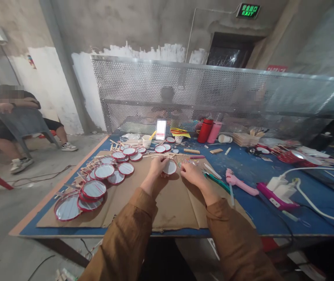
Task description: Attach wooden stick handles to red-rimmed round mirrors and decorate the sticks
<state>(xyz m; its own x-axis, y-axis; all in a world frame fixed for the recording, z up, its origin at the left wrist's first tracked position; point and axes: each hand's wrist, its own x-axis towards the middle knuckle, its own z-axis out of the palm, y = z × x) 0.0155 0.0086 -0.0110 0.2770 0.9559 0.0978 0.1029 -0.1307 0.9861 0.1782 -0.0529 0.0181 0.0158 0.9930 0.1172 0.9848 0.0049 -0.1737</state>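
Gripping a small red-rimmed disc (170,167) by one edge with the left hand (157,169), probably to leave the pale face uncovered, over the middle of a cardboard sheet (178,207), seemingly laid down to shield the blue tabletop (244,156). Curling the right hand (192,173) near the disc's other side, apart from the left; cannot tell whether pinching anything. Finding more red-rimmed discs (95,189) at left, overlapping, perhaps to save room. Noting to the right a pink glue gun (243,184), presumably set there for easy reach, and beside it a magenta power strip (268,193) carrying white plugs (276,183). Farther back, seeing a white cup (146,143) with a yellow stick (153,135) leaning inside, likely to stay upright; also a red bottle (205,131) and a pink bottle (214,132) standing close together, contents hidden, and a paper cup (224,139) tipped on its side, too small to see into. Beyond, facing a perforated metal screen (143,89) and, higher, a lit exit sign (248,11).
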